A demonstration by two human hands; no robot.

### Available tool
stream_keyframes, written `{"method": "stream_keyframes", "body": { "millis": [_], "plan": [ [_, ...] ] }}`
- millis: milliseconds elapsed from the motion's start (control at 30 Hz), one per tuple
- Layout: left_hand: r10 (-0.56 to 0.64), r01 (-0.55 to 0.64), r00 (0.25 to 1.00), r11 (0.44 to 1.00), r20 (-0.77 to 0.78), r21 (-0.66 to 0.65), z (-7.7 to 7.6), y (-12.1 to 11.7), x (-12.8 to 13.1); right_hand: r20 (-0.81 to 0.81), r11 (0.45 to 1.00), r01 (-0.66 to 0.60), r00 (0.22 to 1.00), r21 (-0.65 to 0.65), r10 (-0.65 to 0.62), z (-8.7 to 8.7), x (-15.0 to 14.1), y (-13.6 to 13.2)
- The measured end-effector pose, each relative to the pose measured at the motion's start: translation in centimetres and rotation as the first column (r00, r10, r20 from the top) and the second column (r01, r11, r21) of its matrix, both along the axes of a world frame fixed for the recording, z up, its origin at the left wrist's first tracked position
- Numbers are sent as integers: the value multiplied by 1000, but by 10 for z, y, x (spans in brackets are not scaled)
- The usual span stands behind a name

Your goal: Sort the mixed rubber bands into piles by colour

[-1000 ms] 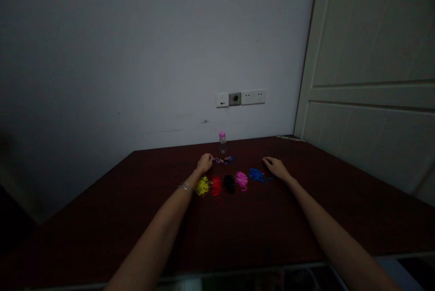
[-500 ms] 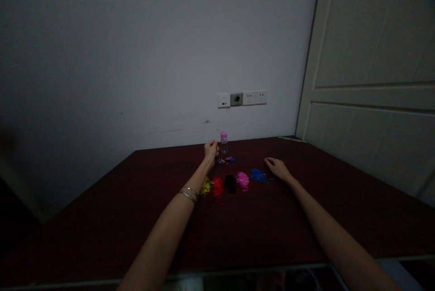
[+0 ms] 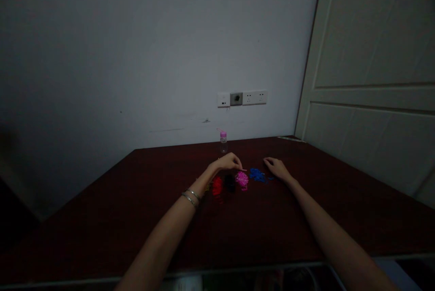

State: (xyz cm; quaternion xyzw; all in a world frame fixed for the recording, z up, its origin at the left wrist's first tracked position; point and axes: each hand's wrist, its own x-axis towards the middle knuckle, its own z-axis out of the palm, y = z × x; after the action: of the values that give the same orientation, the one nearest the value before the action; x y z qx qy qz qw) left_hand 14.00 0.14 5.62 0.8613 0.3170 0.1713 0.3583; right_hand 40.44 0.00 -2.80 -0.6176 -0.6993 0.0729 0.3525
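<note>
Small heaps of rubber bands lie in a row on the dark red table [image 3: 136,218]: a red heap [image 3: 217,186], a black heap [image 3: 230,183], a pink heap [image 3: 242,179] and a blue heap [image 3: 257,175]. My left hand [image 3: 229,162] hovers just above the pink heap with its fingers pinched on what looks like a pink band. It hides the mixed-colour bands behind it, and my left forearm covers the yellow heap. My right hand [image 3: 277,167] rests on the table beside the blue heap, fingers loosely curled.
A small clear bottle with a pink cap [image 3: 223,141] stands at the back near the wall. Wall sockets [image 3: 242,98] sit above it. A pale door [image 3: 374,78] closes off the right side. The table's near edge runs along the bottom.
My left hand has moved from the mixed bands at the back, up near the bottle, then right and down over the pink heap. My right hand has stayed put.
</note>
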Motion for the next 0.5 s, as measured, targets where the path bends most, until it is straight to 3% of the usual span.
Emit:
{"method": "stream_keyframes", "body": {
  "millis": [333, 500],
  "plan": [
    [-27, 24, 994, 999, -107, -23, -9, -2, 1, 2, 1000, 6, 1000, -5, -6, -2, 0, 2],
    [65, -65, 998, 997, -10, -31, -10, 2, -4, 11, 1000, 0, 1000, -12, 0, -3, 3, 4]
  ]
}}
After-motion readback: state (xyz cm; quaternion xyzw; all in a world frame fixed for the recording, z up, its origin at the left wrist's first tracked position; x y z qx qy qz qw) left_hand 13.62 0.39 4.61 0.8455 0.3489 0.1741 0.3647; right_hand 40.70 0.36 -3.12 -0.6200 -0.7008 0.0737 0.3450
